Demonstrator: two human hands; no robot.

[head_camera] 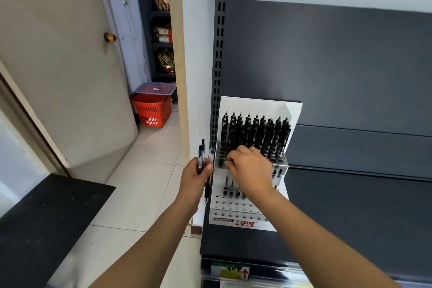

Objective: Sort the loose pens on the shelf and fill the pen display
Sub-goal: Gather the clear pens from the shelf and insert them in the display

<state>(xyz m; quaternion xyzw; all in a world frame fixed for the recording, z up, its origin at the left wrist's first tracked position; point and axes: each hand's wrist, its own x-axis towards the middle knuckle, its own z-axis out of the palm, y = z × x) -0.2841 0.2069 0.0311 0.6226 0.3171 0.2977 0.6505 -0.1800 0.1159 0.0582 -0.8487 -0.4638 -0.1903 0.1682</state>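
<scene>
A white tiered pen display (247,220) stands at the left end of a dark grey shelf (350,217). Its back rows hold many black pens (254,131); a few clear pens stand in the middle rows, and the front holes are open. My left hand (195,180) is just left of the display, closed around a small bunch of clear pens (201,154) with black tips pointing up. My right hand (250,166) is over the display's middle rows, fingertips pinched at a clear pen (226,179) that stands in a hole.
A slotted grey upright (218,65) and back panel rise behind the display. To the left are an open door (58,65), a red basket (150,109) under a clear bin, a stocked rack, and a black counter (42,229).
</scene>
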